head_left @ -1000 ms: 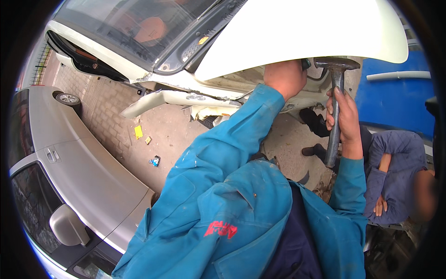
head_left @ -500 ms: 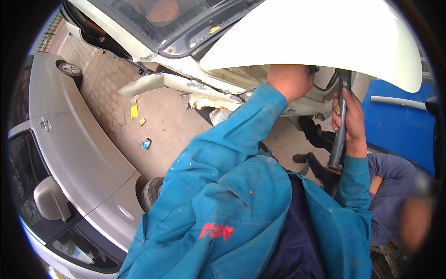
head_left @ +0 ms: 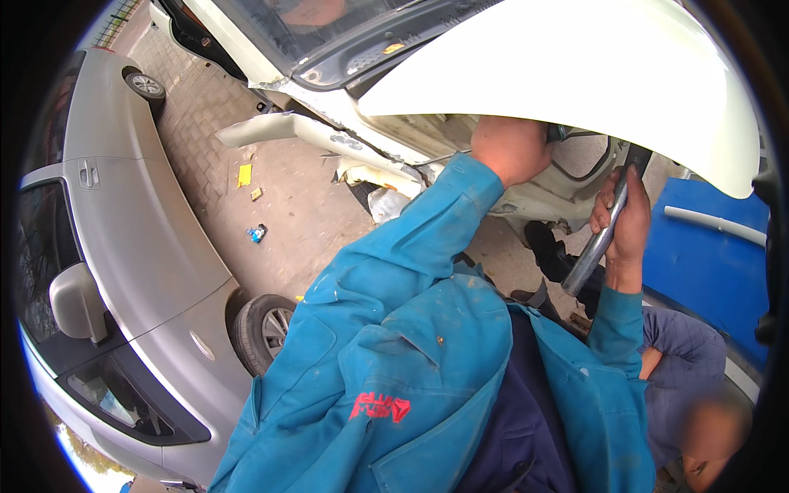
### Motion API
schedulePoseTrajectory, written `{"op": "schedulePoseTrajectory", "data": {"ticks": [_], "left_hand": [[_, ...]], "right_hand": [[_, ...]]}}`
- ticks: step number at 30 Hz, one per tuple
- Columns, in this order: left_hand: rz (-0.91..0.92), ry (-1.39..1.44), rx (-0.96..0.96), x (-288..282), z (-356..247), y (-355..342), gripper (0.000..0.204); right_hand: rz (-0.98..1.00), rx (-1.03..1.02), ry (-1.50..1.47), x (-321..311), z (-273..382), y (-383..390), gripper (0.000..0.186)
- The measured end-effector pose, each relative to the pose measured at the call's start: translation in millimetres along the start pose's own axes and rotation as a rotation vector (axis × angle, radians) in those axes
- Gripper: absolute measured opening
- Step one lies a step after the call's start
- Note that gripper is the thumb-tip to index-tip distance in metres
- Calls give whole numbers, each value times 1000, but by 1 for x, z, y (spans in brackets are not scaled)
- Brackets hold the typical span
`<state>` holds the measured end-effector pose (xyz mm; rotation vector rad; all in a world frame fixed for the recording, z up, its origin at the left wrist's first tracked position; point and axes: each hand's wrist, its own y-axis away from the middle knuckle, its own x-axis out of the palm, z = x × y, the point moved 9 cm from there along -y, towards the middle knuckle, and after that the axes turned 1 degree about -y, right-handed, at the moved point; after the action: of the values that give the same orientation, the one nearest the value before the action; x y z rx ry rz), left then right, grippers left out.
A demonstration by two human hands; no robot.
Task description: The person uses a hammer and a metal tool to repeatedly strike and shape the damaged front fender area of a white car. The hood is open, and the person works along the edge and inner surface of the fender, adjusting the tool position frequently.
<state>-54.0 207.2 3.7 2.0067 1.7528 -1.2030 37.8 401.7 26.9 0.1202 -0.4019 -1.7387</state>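
My left hand [head_left: 511, 149] reaches under the front edge of the raised white hood [head_left: 575, 62]. Its fingers are curled and mostly hidden; a small dark round end [head_left: 558, 132] shows beside them, but I cannot make out the whole thing. To the right, my right hand [head_left: 631, 215] is wrapped round a grey metal pipe [head_left: 593, 253]. The pipe slants from under the hood's edge down to the left, its lower end free in the air. Behind the hands lies the car's stripped front body [head_left: 436, 135].
A silver car [head_left: 156, 246] stands at the left. A loose bumper piece [head_left: 275, 129] juts from the white car over the ground, near yellow and blue litter [head_left: 256, 233]. At the right, another person [head_left: 682, 353] crouches close by, beside a blue panel [head_left: 699, 255].
The pipe has tilted more, its lower end swinging left and its upper end right. My right hand has moved slightly right and down with it. My left hand stays under the hood.
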Motion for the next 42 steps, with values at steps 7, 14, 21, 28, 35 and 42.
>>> {"op": "schedulePoseTrajectory", "data": {"ticks": [7,14,21,28,35,42], "left_hand": [[46,1,-21,2,2,3,35],[62,-24,-19,6,1,4,35],[64,-45,-14,4,3,5,35],[131,-26,-68,6,8,6,32],[64,-27,7,1,7,6,34],[57,-28,-16,4,10,6,34]], "right_hand": [[11,40,23,-1,-13,0,37],[48,209,214,-2,-30,4,37],[29,17,37,-6,-17,1,35],[-21,-13,-91,-5,-20,1,34],[93,93,57,9,-34,8,35],[200,144,148,22,-42,9,36]]}}
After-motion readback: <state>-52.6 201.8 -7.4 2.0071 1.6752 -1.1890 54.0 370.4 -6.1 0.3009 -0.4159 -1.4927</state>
